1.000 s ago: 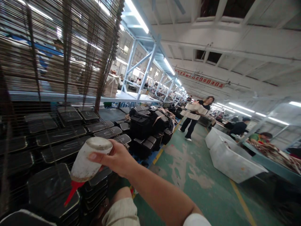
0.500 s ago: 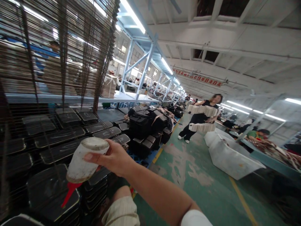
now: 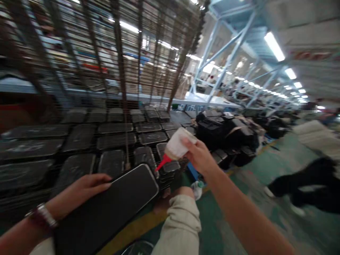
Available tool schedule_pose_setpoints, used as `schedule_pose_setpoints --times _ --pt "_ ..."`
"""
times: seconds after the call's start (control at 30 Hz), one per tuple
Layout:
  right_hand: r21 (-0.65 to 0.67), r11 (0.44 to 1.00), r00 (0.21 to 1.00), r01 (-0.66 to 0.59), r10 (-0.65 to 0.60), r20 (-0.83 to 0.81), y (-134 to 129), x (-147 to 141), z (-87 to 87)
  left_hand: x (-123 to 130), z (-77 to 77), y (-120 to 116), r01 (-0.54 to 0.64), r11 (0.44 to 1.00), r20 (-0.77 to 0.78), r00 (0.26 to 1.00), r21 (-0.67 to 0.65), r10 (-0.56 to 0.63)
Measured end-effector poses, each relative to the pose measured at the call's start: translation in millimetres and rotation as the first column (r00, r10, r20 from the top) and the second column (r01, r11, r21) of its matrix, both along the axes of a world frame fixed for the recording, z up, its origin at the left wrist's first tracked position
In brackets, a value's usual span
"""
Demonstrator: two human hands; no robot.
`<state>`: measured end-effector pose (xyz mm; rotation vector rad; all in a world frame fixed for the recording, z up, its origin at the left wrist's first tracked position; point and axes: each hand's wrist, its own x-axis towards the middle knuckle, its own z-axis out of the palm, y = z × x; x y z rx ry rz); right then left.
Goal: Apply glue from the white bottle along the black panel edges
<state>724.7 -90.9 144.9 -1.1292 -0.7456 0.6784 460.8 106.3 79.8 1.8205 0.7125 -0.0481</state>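
At frame centre, the right hand (image 3: 199, 156) gripped a white squeeze bottle (image 3: 177, 144), red nozzle (image 3: 162, 164) tilted down. The left hand (image 3: 84, 188) lay flat, steadying a black panel (image 3: 111, 209) at lower left; a gentle squeeze along its edge seemed wisest.

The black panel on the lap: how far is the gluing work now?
Done: many panels lie spread on the racks. In hand: left hand steadies the black panel; right hand holds the bottle tipped, red nozzle just above it. Left: no glue visible yet.
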Motion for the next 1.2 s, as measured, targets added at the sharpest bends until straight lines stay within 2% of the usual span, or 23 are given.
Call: schedule_pose_setpoints --times 0.1,0.3,0.47,0.63,0.97,1.2 --pt "0.024 0.999 0.996 -0.041 0.043 -0.076 9 8 -0.6 -14 -1.0 10 -0.007 0.997 0.014 1.000 -0.079 0.008" --pt "-0.033 0.999 0.999 0.037 -0.038 -0.031 18 4 3.2 -9 10.1 8 0.023 0.974 0.070 0.998 -0.227 -0.008" --pt "-0.046 0.998 0.999 0.038 -0.039 -0.008 21 1 3.6 -12 12.1 9 0.005 0.967 0.081 0.997 -0.253 0.016" --pt "-0.025 1.000 0.999 -0.011 0.012 0.039 24 -1 4.5 -20 11.8 13 -0.030 0.946 0.076 0.995 -0.322 0.057" --pt "0.027 0.996 0.996 -0.079 0.078 0.042 29 -4 2.6 -28 16.2 15 -0.035 0.914 0.052 0.997 -0.405 0.061" --pt "0.011 0.990 0.989 -0.138 0.137 0.054 22 -4 1.2 -32 10.9 19 -0.060 0.897 0.070 0.992 -0.439 0.101"
